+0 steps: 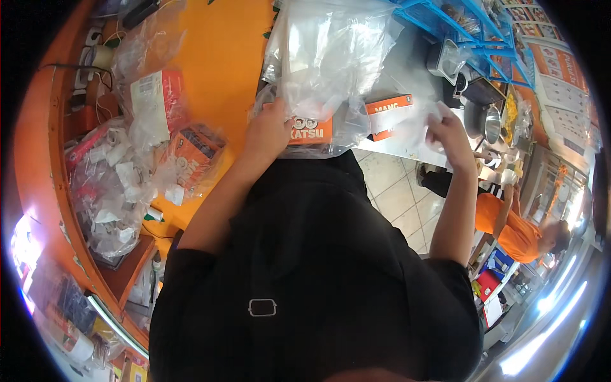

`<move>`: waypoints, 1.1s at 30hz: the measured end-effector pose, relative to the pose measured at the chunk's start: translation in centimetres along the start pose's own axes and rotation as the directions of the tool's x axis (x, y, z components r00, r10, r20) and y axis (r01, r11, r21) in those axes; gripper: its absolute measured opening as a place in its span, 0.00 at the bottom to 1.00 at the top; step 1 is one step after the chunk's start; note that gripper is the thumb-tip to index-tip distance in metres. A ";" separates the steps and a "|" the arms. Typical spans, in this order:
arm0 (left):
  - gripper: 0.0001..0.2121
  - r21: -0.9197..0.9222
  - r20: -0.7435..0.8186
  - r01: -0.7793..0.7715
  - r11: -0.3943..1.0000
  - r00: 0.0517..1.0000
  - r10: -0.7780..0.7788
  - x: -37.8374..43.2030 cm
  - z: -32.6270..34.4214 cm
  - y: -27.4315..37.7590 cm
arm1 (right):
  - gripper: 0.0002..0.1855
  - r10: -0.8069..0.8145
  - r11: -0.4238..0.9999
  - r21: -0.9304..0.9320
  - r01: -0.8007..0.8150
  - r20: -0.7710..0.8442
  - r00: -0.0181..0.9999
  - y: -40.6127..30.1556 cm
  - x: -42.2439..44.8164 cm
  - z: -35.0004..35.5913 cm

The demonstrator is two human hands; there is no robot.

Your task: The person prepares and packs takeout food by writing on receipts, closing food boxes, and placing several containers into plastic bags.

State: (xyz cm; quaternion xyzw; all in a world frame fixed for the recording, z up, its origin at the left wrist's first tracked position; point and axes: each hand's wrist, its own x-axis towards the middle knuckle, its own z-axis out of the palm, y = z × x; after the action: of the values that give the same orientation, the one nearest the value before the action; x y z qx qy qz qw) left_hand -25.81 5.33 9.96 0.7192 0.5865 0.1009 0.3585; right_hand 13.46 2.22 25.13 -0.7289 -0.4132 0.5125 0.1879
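Note:
My left hand (272, 125) grips the side of a transparent plastic bag (348, 129) at the edge of the counter. Inside that bag lies an orange box (310, 132) with white lettering and drawn faces. Off to the right, my right hand (448, 136) is raised with its fingers pinched on a thin whitish, see-through piece (414, 128), blurred, perhaps plastic or tissue. Between the hands is another orange-and-white box (389, 109), partly covered by this piece. A thick stack of transparent plastic bags (329, 52) spreads over the counter beyond the left hand.
Bagged boxes (191, 155) and a bag of crumpled papers (114, 186) sit on the orange counter (224, 52) at left. Blue plastic racks (477, 43) and metal containers (491, 124) stand at right. A person in an orange shirt (506, 222) works farther right.

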 end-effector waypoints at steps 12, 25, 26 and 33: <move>0.23 -0.109 -0.063 0.169 0.980 0.982 -0.176 -3.9 -6.3 6.7 | 0.13 -0.224 0.907 -0.081 0.413 0.738 0.637 -14.3 14.9 5.1; 0.23 -0.282 -0.192 0.079 0.956 0.972 -0.137 -4.6 -3.9 7.8 | 0.48 -0.334 0.893 0.199 0.404 -0.306 0.891 -5.1 13.8 0.5; 0.22 -0.244 -0.300 0.108 0.964 0.937 -0.181 -5.3 -4.0 6.9 | 0.54 -0.431 0.892 -0.209 0.400 -0.129 0.893 -1.9 11.9 1.0; 0.22 -0.529 -0.160 0.072 0.845 0.970 -0.182 -6.4 -6.3 2.6 | 0.56 -0.526 0.005 -0.729 0.685 0.581 0.622 8.9 8.9 4.7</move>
State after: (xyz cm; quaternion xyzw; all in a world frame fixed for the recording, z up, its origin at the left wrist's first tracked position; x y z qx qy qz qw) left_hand -29.22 1.88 17.96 0.5408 0.6174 0.3046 0.4833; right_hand 14.02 3.39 11.75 -0.4055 -0.9045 0.1014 -0.0850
